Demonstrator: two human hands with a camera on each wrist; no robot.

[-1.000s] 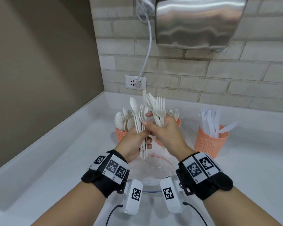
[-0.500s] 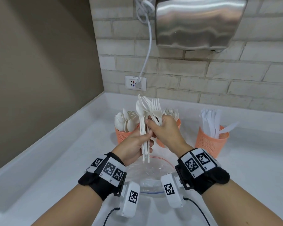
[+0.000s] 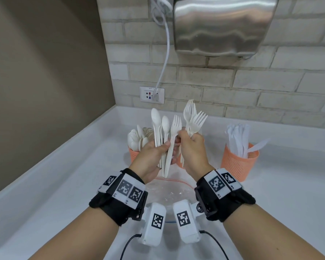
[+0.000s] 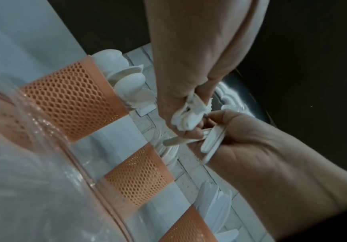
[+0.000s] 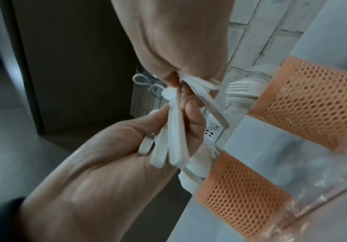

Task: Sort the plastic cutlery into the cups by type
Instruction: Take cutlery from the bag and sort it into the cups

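left hand (image 3: 152, 156): fingers clenched round a bundle of spoons (image 3: 159, 126) plus one fork (image 3: 175, 128), upright above the clear bag (image 3: 169, 192) | right hand (image 3: 191, 149): fingers grasped a bunch of forks (image 3: 192, 119) | three orange cups (image 3: 238, 162) behind on the desk (image 3: 289, 184), holding spoons, forks, knives

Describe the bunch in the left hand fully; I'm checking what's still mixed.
The bunch is white plastic cutlery: two spoons and one fork visible, heads up, handles hanging below the fist, held roughly upright above the clear bag. The left hand grips its handles; the right hand, holding forks, is against it.
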